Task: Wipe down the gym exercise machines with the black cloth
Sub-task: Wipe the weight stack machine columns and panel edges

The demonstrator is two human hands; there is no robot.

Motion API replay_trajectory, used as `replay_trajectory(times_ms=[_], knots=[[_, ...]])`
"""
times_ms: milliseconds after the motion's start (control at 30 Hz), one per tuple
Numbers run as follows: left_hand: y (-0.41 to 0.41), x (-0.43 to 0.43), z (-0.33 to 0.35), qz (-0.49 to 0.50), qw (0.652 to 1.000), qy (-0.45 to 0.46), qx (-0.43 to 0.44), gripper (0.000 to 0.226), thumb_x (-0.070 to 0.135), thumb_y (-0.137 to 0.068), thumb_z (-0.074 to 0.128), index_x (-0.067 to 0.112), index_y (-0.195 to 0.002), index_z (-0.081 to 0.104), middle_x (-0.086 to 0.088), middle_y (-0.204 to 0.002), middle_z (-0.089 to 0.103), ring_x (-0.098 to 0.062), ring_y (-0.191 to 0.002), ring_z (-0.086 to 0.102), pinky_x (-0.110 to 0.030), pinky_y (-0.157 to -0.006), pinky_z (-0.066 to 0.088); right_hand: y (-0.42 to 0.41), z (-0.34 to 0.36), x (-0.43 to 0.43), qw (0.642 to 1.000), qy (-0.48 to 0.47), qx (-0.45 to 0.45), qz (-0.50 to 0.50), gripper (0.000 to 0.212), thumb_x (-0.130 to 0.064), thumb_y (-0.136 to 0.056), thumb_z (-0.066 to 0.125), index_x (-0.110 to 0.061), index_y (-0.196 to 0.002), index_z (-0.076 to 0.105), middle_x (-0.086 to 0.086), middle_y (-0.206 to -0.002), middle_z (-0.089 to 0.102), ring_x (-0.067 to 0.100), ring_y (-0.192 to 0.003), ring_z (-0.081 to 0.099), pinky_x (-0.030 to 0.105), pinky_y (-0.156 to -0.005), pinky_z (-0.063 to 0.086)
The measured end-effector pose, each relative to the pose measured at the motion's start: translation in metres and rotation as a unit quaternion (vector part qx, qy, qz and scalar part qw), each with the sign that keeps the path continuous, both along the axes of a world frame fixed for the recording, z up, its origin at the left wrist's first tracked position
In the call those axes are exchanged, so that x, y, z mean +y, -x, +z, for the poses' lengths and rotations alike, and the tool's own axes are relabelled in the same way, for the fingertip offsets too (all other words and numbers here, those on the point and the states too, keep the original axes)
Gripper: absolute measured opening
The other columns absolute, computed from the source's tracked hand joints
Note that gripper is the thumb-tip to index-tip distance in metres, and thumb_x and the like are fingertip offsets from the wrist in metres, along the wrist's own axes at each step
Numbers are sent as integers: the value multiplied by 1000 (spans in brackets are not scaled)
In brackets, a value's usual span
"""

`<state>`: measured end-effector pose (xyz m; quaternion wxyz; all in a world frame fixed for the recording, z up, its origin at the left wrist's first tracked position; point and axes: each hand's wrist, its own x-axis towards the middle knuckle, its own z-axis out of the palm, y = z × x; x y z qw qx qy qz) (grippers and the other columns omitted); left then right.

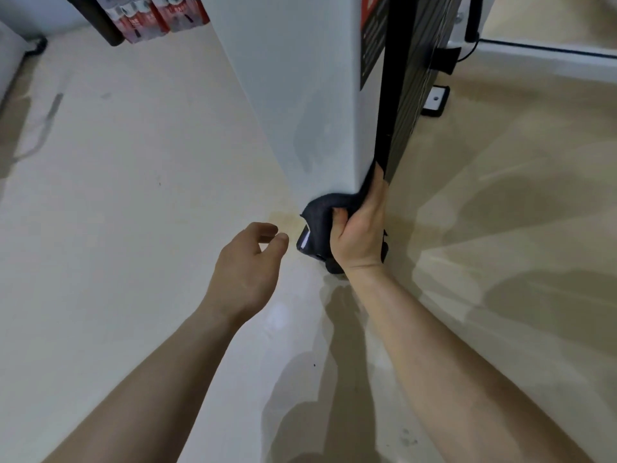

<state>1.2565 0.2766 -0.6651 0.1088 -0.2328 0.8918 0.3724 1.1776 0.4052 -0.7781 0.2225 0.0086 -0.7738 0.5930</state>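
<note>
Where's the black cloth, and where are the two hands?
black cloth [320,211]: head view, its bunched middle.
right hand [360,237]: head view, back of the hand.
left hand [245,267]: head view, back of the hand.

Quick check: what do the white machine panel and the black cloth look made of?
White flat machine panel: smooth painted metal or plastic, cannot tell which; satin, with darker damp-looking smears. Black bunched cloth in the right hand: soft matte fabric, since it folds and drapes.
</note>
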Motion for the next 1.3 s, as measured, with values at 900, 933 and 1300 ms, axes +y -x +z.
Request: replay_trajectory(times_ms=[900,933,1300], knots=[[-6,51,-60,-205,963,66,-160,39,42,-102,45,21,-134,52,7,-133,57,-12,-104,49,-26,-87,37,-37,-155,13,953,-204,-222,-3,73,-35,-97,60,9,-148,31,25,-144,49,32,-134,50,34,-109,43],[-8,53,-59,-207,963,64,-161,38,42,-102,45,21,-133,52,8,-133,58,-12,-104,49,-26,-87,37,-37,-154,12,951,-207,-229,2,73,-34,-98,60,10,-148,30,26,-146,46,34,-137,47,35,-112,39],[5,48,-31,-208,958,79,-181,44,50,-94,44,10,-107,58,-3,-105,64,-25,-100,61,-43,-93,48,-32,-24,-2,965,-107,-240,-4,77,-32,-101,51,8,-154,12,23,-159,27,33,-146,32,35,-114,33]])
